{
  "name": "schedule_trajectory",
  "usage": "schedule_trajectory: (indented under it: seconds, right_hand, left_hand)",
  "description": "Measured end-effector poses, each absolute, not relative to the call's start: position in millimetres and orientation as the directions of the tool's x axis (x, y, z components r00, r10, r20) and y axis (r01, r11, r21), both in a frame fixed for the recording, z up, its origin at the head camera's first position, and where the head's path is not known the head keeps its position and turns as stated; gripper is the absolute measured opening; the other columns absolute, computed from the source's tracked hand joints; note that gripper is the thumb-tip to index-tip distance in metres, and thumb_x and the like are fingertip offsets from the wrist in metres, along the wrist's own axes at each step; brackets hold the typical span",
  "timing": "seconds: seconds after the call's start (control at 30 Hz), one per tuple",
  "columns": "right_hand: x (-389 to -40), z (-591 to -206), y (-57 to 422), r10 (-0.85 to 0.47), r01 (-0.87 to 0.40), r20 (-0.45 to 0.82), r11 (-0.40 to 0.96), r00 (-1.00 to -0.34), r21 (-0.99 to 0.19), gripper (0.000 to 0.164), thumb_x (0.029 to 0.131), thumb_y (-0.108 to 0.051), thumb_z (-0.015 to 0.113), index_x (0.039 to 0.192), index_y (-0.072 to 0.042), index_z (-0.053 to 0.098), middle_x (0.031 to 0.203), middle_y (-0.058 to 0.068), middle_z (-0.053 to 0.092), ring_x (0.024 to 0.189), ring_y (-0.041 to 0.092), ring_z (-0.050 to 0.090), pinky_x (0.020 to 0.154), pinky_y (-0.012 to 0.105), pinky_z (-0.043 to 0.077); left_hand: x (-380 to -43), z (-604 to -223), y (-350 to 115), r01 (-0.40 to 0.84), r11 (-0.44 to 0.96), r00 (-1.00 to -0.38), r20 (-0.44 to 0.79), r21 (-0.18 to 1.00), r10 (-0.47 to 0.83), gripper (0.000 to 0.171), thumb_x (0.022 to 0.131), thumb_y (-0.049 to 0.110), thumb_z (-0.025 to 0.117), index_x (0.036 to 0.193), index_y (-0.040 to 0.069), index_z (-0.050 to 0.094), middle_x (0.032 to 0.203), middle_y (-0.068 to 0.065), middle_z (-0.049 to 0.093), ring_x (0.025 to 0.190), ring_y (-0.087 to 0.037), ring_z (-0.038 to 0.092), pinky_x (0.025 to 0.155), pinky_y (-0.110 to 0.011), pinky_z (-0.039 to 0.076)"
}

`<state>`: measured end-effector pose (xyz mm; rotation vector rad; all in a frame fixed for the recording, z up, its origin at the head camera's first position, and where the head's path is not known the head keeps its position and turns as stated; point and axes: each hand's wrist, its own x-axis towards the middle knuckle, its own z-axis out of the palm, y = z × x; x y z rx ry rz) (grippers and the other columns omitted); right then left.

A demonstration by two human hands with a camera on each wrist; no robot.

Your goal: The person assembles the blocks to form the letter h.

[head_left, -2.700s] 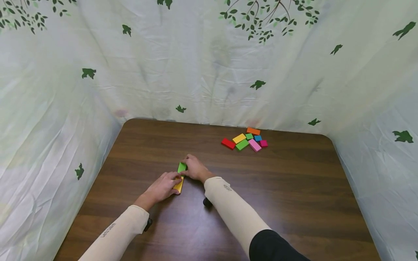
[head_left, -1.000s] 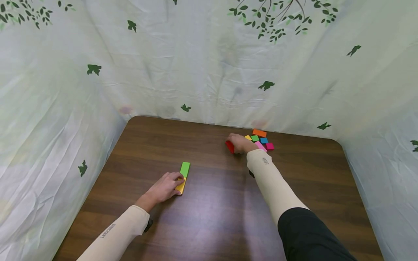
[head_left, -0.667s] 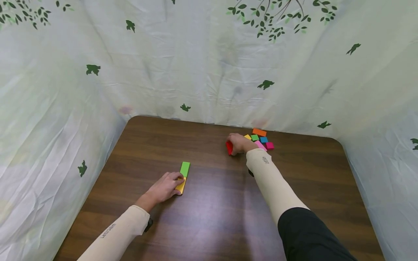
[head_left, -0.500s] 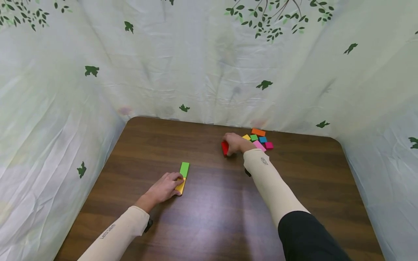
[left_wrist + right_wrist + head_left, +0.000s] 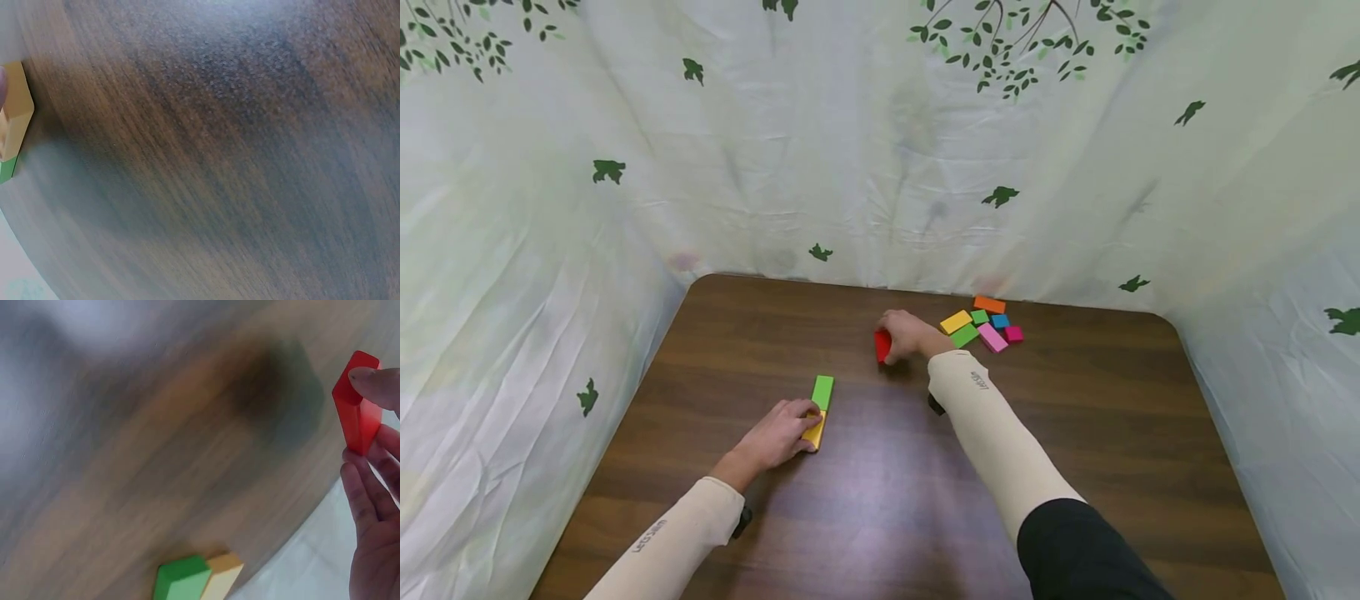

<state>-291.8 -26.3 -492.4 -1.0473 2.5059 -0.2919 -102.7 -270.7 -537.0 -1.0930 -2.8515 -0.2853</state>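
Observation:
In the head view my left hand (image 5: 780, 435) grips a yellow block (image 5: 814, 432) lying on the table, thumb at its near end and fingers over its far part. A light green block (image 5: 823, 392) lies end to end with it, pointing away from me. My right hand (image 5: 912, 335) holds a red block (image 5: 882, 346) to the left of the block group. The right wrist view shows the red block (image 5: 357, 406) pinched between thumb and fingers, above the table. At the left wrist view's left edge only part of the yellow block (image 5: 17, 106) shows, with a fingertip on it.
At the table's back right lies a loose group: orange (image 5: 989, 305), yellow (image 5: 956, 322), blue (image 5: 1000, 321), pink (image 5: 992, 337) and magenta (image 5: 1013, 334) blocks, plus a large green (image 5: 965, 336) and a small green block (image 5: 980, 317). A white printed curtain (image 5: 850, 167) surrounds the wooden table (image 5: 1075, 417).
My right hand left the green block, took the red block from the group and now carries it leftward. The left hand stays on the yellow block.

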Motion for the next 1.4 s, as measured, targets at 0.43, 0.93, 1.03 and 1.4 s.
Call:
schedule_trajectory:
  seconds: [0.43,0.93,1.03,1.4]
  right_hand:
    - [-273.9,-499.4,-59.8,-0.683,-0.571,-0.259,0.721,-0.683,-0.393,0.055,0.077,-0.021,0.078,0.125,-0.003,0.059,0.113,0.009,0.058,0.101,0.023,0.052,0.087,0.033,0.045]
    - [-257.4,-509.9,-89.4,-0.582,-0.463,-0.246,0.788,-0.775,-0.406,0.056,0.082,-0.029,0.075,0.131,-0.008,0.059,0.119,0.007,0.054,0.098,0.018,0.051,0.084,0.028,0.047]
    - [-256.9,-514.1,-95.0,-0.595,-0.482,-0.236,0.781,-0.769,-0.398,0.056,0.082,-0.03,0.075,0.132,-0.009,0.059,0.122,0.007,0.053,0.1,0.019,0.052,0.086,0.027,0.046]
    - [-252.0,-522.0,-111.4,-0.632,-0.54,-0.217,0.761,-0.745,-0.36,0.057,0.086,-0.033,0.072,0.134,-0.008,0.057,0.132,0.011,0.05,0.113,0.021,0.052,0.094,0.027,0.043]
  left_hand:
    - [-102.9,-535.5,-269.0,0.649,0.745,-0.76,0.096,0.156,0.642,0.041,0.074,0.025,0.083,0.102,-0.004,0.072,0.104,-0.013,0.061,0.097,-0.029,0.059,0.084,-0.045,0.048]
    - [-101.8,-532.8,-267.8,0.618,0.774,-0.784,0.038,0.141,0.619,0.043,0.075,0.029,0.082,0.104,-0.001,0.072,0.107,-0.012,0.06,0.101,-0.029,0.058,0.087,-0.045,0.047]
    - [-102.9,-534.0,-269.2,0.628,0.767,-0.777,0.048,0.131,0.628,0.043,0.074,0.029,0.082,0.104,-0.001,0.072,0.107,-0.012,0.06,0.101,-0.029,0.058,0.087,-0.045,0.048]
    - [-104.2,-533.9,-270.9,0.642,0.752,-0.765,0.07,0.146,0.64,0.042,0.074,0.028,0.082,0.104,-0.001,0.073,0.105,-0.011,0.061,0.098,-0.027,0.059,0.085,-0.044,0.048]
